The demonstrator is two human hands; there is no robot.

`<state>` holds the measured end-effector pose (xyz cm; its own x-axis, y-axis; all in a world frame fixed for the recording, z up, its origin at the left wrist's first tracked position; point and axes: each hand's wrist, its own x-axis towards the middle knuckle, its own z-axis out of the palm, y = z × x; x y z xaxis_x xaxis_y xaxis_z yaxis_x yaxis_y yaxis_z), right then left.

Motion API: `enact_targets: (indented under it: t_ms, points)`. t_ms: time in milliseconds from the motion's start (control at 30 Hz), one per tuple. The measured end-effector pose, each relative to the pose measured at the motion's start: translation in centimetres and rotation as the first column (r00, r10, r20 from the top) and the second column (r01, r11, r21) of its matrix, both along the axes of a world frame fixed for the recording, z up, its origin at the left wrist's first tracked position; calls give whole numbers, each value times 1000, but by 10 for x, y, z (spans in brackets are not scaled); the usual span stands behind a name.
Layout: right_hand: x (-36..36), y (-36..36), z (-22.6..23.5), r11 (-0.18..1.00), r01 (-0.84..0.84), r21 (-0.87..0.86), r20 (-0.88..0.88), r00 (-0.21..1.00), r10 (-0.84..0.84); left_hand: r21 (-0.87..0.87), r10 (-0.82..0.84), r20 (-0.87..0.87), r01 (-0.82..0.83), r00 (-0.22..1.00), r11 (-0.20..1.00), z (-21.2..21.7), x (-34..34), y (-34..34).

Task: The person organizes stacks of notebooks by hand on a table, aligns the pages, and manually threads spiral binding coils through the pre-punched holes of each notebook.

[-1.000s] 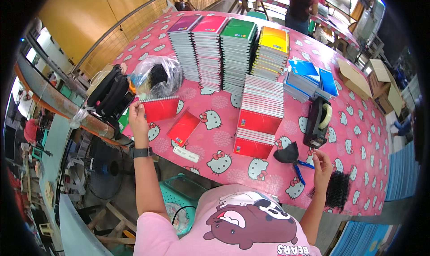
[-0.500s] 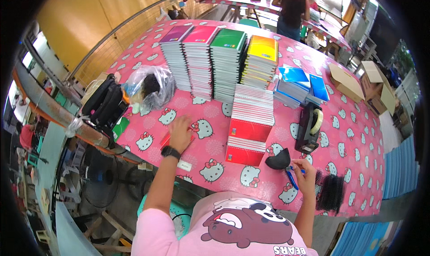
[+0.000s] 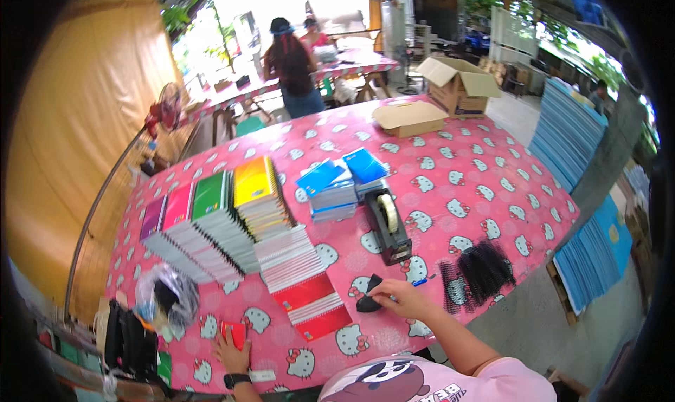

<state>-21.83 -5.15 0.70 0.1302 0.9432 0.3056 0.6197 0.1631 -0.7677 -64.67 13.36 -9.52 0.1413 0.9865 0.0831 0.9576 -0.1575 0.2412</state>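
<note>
1. An open brown cardboard box (image 3: 460, 82) stands at the far end of the pink, cat-patterned tabletop (image 3: 492, 184); its inside cannot be seen. A flat closed cardboard box (image 3: 408, 117) lies just beside it.
2. A clear crumpled plastic bag (image 3: 165, 296) near the left edge holds something dark that cannot be made out.
3. The left hand (image 3: 230, 351) lies flat, fingers spread, on a small red notebook (image 3: 234, 332) near the front edge.
4. The right hand (image 3: 399, 298) rests on a small black object (image 3: 367, 298), fingers curled loosely over it; a firm grip cannot be told. A blue pen (image 3: 420, 282) lies at the fingertips.
5. Between the hands lie red spiral notebooks (image 3: 313, 305), in front of colourful notebook stacks (image 3: 211, 226); a black tape dispenser (image 3: 388, 226) stands behind the right hand.
6. Compared with half a second ago, the view has tilted up, and the left hand has drawn back from the stacks toward the front edge.
</note>
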Motion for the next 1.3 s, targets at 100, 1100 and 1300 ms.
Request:
enact_targets:
  t_ms: [100,1100,1300]
  points:
    - [-3,1,-2,1000,-25,-18,1,1000,25,-1,18,-26,-18,1000,1000,-1,3,2]
    - [-123,2,182,547,-764,342,-387,416,823,126,4,-85,7,996,992,-19,17,21]
    - [-92,6,154,753,-637,167,-324,686,652,69,54,-160,-43,986,997,-30,3,20]
